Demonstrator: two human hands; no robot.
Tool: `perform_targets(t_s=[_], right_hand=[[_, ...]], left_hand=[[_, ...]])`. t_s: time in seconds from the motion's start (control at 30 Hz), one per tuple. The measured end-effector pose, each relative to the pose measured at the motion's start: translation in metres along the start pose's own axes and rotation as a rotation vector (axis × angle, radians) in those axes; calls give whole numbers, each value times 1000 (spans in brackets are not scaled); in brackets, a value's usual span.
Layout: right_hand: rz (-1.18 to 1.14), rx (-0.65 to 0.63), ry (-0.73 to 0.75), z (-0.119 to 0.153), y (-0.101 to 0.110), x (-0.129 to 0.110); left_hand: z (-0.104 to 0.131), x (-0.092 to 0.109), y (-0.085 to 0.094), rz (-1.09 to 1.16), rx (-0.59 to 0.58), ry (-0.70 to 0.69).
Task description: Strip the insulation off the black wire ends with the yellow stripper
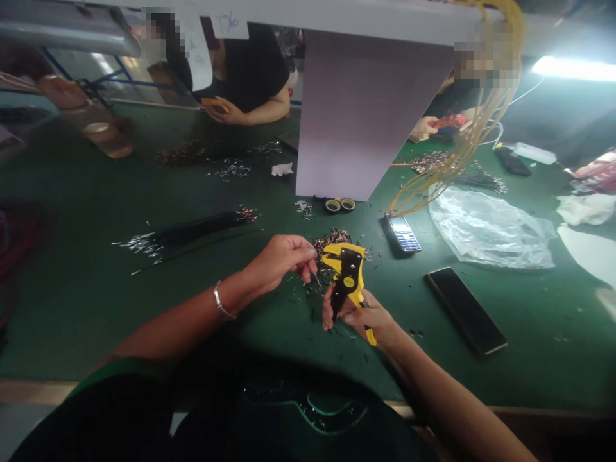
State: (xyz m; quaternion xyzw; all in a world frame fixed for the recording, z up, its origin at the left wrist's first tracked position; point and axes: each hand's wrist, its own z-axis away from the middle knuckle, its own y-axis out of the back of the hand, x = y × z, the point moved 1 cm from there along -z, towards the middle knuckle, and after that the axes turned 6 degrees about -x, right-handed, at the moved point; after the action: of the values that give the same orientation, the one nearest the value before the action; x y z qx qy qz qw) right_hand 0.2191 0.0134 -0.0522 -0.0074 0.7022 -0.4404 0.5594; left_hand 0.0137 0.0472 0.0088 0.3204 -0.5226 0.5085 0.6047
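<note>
My right hand [368, 314] is wrapped round the handles of a yellow and black wire stripper [350, 273], its jaws pointing up and left. Close to those jaws, my left hand [294, 253] is pinched, thumb against fingers; whatever sits between the fingertips is too small to make out. Beneath the tool and fingertips lies a pile of short wire ends and scraps [337, 237], partly hidden by the stripper. Left of my left hand rests a bundle of black wires [192, 234], with copper-coloured ends at the right and silvery ends at the left.
Two tape rolls [340, 205] and small terminals [303, 208] lie by an upright panel [366, 115]. A keypad phone [403, 233], a black smartphone [466, 310] and a plastic bag [491, 228] are at right. Yellow wires [462, 154] hang down. Co-workers' hands [231, 113] work across the table.
</note>
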Motion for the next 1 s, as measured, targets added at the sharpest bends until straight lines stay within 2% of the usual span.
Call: perform_targets(t_s=[0.27, 0.63, 0.87, 1.0], right_hand=[[12, -10, -16, 1, 1, 1], [26, -37, -12, 3, 0, 0], [55, -25, -7, 4, -3, 1], [47, -26, -16, 4, -2, 1]], left_hand=[[2, 3, -4, 188, -37, 67], [1, -1, 0, 187, -101, 91], [2, 3, 0, 257, -182, 131], [3, 2, -1, 253, -162, 129]])
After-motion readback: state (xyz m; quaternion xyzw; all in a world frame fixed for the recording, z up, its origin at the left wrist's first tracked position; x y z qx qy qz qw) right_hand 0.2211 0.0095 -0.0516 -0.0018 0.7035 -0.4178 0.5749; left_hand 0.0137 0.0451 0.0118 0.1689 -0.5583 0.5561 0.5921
